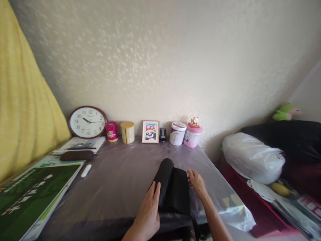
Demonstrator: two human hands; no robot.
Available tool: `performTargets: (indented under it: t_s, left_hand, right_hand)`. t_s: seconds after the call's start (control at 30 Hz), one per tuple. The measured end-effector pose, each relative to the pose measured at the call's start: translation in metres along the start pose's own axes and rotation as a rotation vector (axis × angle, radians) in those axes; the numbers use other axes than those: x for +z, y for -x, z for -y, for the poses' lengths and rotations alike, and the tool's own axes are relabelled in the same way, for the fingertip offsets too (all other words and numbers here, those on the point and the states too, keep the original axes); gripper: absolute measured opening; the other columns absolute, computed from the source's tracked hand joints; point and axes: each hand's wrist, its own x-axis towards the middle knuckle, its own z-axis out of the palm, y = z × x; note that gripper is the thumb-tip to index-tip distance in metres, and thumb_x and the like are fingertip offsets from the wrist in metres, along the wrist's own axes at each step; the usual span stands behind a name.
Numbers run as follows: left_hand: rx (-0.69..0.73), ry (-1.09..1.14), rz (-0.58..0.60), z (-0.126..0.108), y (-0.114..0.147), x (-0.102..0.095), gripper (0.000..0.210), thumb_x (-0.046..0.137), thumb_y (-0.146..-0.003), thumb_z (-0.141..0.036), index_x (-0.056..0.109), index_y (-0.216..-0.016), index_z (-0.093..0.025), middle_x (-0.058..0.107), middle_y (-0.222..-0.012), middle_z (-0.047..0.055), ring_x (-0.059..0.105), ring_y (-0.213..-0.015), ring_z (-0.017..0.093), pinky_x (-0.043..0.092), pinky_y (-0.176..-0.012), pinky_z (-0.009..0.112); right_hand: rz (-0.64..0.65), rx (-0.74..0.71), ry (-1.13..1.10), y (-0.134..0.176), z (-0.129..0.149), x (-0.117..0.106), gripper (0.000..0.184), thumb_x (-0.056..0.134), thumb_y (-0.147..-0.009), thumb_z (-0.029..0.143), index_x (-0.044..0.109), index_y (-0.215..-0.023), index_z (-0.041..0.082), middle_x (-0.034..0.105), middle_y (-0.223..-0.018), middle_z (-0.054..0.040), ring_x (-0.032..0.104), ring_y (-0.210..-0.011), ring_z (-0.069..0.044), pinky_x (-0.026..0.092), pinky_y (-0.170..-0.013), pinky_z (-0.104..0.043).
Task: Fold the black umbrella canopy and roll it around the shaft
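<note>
A black, partly rolled sheet (179,190) lies near the table's front edge, its thick roll (165,175) on the left and a flat flap on the right. My left hand (150,204) holds the left side of the roll, its fingers pointing away from me along it; the thumb is hidden. At the flap's right edge, the fingers of my right hand (197,182) are curled together against the far corner. A dark strap (195,226) hangs over the front edge below the flap.
Along the wall stand a round clock (87,122), several canisters (127,132) and a panda picture frame (150,132). Left on the table are a green book (25,197), a brown case (76,155) and a white object (86,170). A white plastic bag (253,157) sits beyond the right edge.
</note>
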Motion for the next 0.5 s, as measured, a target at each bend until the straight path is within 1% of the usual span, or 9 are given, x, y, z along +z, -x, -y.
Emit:
performTargets:
  t_s: [0.07, 0.1, 0.17, 0.23, 0.3, 0.4, 0.5]
  left_hand:
    - [-0.011, -0.010, 0.012, -0.002, 0.000, -0.001, 0.086, 0.036, -0.064, 0.005, 0.006, -0.143, -0.014, 0.007, -0.152, 0.011, 0.012, -0.138, 0.021, 0.020, -0.113, 0.037]
    - [-0.017, -0.017, 0.018, -0.002, 0.000, -0.002, 0.086, 0.037, -0.064, 0.005, 0.006, -0.142, -0.014, 0.008, -0.152, 0.011, 0.012, -0.138, 0.021, 0.020, -0.113, 0.036]
    - [-0.025, -0.030, 0.021, -0.003, 0.000, -0.003, 0.086, 0.037, -0.064, 0.005, 0.006, -0.142, -0.014, 0.008, -0.152, 0.011, 0.013, -0.138, 0.021, 0.020, -0.112, 0.035]
    - [-0.026, -0.040, 0.021, -0.004, 0.000, -0.004, 0.087, 0.038, -0.064, 0.006, 0.006, -0.142, -0.014, 0.007, -0.152, 0.012, 0.013, -0.138, 0.020, 0.021, -0.112, 0.033]
    - [-0.031, -0.042, 0.019, -0.003, -0.001, -0.004, 0.088, 0.038, -0.063, 0.006, 0.005, -0.142, -0.013, 0.007, -0.152, 0.013, 0.013, -0.138, 0.020, 0.021, -0.112, 0.032]
    - [-0.043, -0.026, 0.018, -0.003, -0.002, -0.004, 0.088, 0.039, -0.063, 0.004, 0.004, -0.142, -0.010, 0.007, -0.151, 0.014, 0.012, -0.138, 0.020, 0.021, -0.112, 0.032]
    - [-0.064, -0.013, 0.027, -0.005, -0.002, -0.005, 0.087, 0.041, -0.062, 0.002, 0.006, -0.141, -0.005, 0.007, -0.151, 0.016, 0.013, -0.138, 0.020, 0.020, -0.112, 0.031]
  right_hand:
    - [0.063, 0.053, -0.089, 0.016, 0.001, 0.001, 0.043, 0.032, -0.086, 0.048, 0.063, -0.084, 0.019, 0.065, -0.069, -0.0051, 0.063, -0.064, -0.018, 0.045, -0.055, -0.024]
    - [0.077, 0.068, -0.127, 0.022, 0.004, 0.002, 0.045, 0.032, -0.085, 0.050, 0.063, -0.086, 0.018, 0.064, -0.069, -0.0050, 0.062, -0.063, -0.018, 0.045, -0.052, -0.024]
    - [0.079, 0.074, -0.176, 0.031, 0.010, 0.005, 0.047, 0.036, -0.081, 0.053, 0.062, -0.091, 0.016, 0.065, -0.072, -0.0053, 0.063, -0.066, -0.019, 0.044, -0.049, -0.024]
    - [0.078, 0.059, -0.204, 0.035, 0.015, 0.006, 0.045, 0.044, -0.077, 0.052, 0.061, -0.096, 0.016, 0.066, -0.074, -0.0049, 0.063, -0.068, -0.019, 0.043, -0.047, -0.023]
    - [0.101, 0.057, -0.245, 0.036, 0.022, 0.006, 0.042, 0.048, -0.073, 0.049, 0.061, -0.095, 0.016, 0.065, -0.071, -0.0036, 0.062, -0.063, -0.018, 0.042, -0.045, -0.022]
    - [0.146, 0.061, -0.394, 0.034, 0.039, 0.006, 0.034, 0.050, -0.072, 0.045, 0.060, -0.089, 0.016, 0.063, -0.065, -0.0002, 0.059, -0.055, -0.015, 0.041, -0.042, -0.021]
    - [0.166, 0.060, -0.552, 0.029, 0.063, 0.013, 0.029, 0.053, -0.072, 0.041, 0.058, -0.086, 0.017, 0.059, -0.062, 0.0024, 0.057, -0.052, -0.012, 0.042, -0.041, -0.020]
